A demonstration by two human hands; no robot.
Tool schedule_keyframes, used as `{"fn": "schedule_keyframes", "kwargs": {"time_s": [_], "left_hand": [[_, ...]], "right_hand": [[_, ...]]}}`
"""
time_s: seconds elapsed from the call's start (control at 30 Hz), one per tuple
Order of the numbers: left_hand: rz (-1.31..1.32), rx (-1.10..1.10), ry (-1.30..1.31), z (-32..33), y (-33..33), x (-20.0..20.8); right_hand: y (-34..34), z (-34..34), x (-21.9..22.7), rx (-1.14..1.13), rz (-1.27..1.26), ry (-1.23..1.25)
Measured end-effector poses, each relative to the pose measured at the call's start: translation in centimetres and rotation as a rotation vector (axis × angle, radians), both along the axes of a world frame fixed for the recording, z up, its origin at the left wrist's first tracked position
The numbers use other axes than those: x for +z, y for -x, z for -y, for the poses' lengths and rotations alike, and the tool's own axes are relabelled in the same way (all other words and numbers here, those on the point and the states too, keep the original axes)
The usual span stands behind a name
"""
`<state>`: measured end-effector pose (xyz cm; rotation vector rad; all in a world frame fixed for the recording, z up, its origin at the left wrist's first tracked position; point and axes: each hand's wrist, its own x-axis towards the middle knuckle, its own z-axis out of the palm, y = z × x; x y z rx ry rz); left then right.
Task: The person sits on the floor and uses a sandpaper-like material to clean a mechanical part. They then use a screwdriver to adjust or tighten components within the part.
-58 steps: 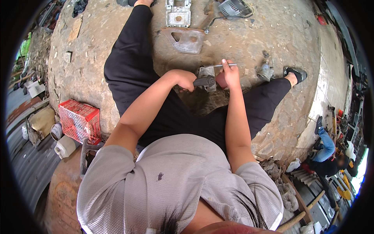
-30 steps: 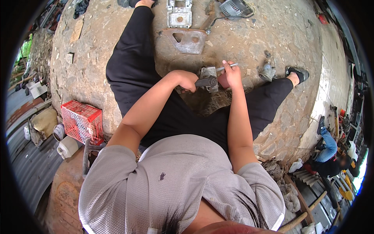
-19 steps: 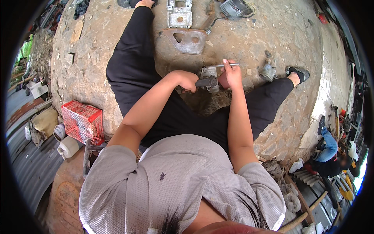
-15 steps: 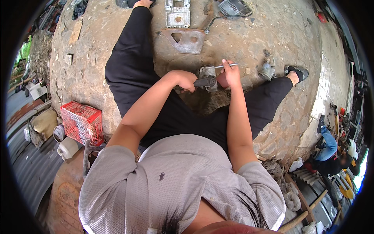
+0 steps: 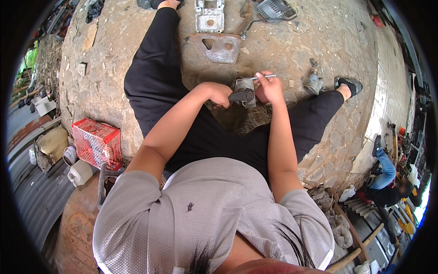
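Note:
My left hand is closed round a dark grey metal tool with a rounded end. That end overlaps a small pale metal part between my knees; whether the two touch, I cannot tell. My right hand is closed, with a thin silvery rod pinched between thumb and fingers. The rod lies nearly level, its left end at the top of the metal part. My right-hand fingers partly hide the part's right side.
Beyond my hands lie a triangular metal plate, a cast metal housing and a grey motor-like part. A small metal part sits near my right foot. On the left stand a red crate and a white jug. Another person is at far right.
My right hand and the rod have shifted slightly, and the rod's left end now reaches over the top of the metal part. My left hand keeps its grip on the dark tool.

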<state>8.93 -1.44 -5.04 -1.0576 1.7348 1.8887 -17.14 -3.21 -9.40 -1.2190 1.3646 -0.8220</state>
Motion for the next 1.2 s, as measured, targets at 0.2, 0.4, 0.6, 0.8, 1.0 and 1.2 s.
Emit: {"fn": "schedule_keyframes", "kwargs": {"time_s": [0.2, 0.4, 0.6, 0.8, 1.0, 1.2], "left_hand": [[0.005, 0.02, -0.001, -0.1, -0.1, -0.1], [0.003, 0.007, -0.009, -0.2, -0.2, -0.4], [-0.01, 0.005, -0.007, -0.1, -0.1, 0.2], [-0.012, 0.008, -0.015, 0.0, -0.1, 0.1], [-0.005, -0.001, -0.024, 0.0, -0.1, -0.1], [-0.023, 0.014, -0.033, -0.1, -0.1, 0.1]], "right_hand": [[0.5, 0.3, 0.0, -0.009, 0.071, 0.0], [0.2, 0.2, -0.5, -0.071, -0.046, 0.03], [0.7, 0.1, -0.9, -0.042, -0.052, 0.042], [0.3, 0.0, -0.8, -0.086, 0.032, -0.001], [0.4, 0.0, -0.6, -0.005, 0.064, -0.009], [0.7, 0.0, -0.7, 0.009, 0.096, -0.043]]}}
